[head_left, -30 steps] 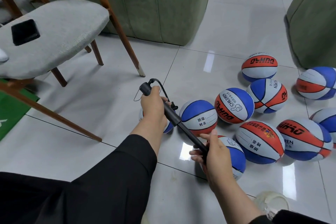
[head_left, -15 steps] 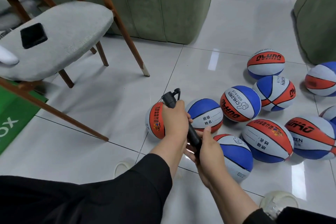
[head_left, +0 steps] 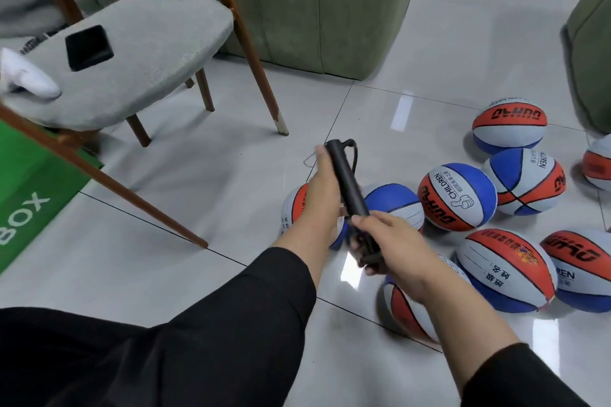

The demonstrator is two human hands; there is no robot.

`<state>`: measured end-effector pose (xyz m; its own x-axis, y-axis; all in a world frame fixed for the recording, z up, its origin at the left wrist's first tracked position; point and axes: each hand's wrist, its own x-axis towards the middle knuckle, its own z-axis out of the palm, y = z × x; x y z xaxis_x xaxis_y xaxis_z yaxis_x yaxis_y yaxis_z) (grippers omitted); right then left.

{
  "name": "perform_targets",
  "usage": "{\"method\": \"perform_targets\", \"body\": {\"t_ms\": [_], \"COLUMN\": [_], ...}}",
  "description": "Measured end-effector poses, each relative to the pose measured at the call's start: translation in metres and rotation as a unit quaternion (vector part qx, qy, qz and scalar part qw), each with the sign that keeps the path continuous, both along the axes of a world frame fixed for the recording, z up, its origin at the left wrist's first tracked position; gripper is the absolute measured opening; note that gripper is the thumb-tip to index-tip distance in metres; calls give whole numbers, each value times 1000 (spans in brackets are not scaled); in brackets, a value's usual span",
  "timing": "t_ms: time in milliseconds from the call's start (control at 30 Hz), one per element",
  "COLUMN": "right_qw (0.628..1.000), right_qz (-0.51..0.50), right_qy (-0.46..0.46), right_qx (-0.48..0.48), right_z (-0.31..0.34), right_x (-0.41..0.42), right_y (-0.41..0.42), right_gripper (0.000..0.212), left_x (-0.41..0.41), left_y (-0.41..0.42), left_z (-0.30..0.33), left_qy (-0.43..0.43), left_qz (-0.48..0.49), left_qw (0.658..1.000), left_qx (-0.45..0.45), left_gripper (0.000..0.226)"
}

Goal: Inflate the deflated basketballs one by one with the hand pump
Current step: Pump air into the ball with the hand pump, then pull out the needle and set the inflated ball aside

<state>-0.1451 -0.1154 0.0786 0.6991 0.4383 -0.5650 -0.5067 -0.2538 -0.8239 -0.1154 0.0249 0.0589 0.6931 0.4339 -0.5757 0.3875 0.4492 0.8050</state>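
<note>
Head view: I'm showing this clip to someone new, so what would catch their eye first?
First, the black hand pump at centre, gripped by the left hand on its barrel and the right hand at its lower end. Next, the red, white and blue basketballs scattered over the glossy tiled floor to the right. At upper left stands a grey chair with a black object on its seat.

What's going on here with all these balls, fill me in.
A person holds a black hand pump in both hands: the left hand grips the barrel, the right hand grips the handle end. Small red, white and blue basketballs lie on the tiled floor beside a grey chair.
</note>
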Motion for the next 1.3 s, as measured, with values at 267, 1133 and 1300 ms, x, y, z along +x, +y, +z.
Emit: {"method": "perform_targets", "body": {"t_ms": [267,1133,1300], "right_qw": [999,967,959], "right_qz": [-11,94,104], "right_qy": [-15,-113,-122], "right_qx": [-35,-207,-232], "right_z": [-1,-101,-117], "right_x": [50,107,111], "right_y": [-8,92,118], "right_gripper": [24,21,32], "left_x": [-15,-15,-11], "left_y": [51,149,137], "left_z": [-82,-140,-139], "left_qy": [177,113,86], "left_qz": [-310,-344,-362], "left_qw": [772,828,813], "left_qx": [526,428,447], "left_gripper": [96,112,98]}}
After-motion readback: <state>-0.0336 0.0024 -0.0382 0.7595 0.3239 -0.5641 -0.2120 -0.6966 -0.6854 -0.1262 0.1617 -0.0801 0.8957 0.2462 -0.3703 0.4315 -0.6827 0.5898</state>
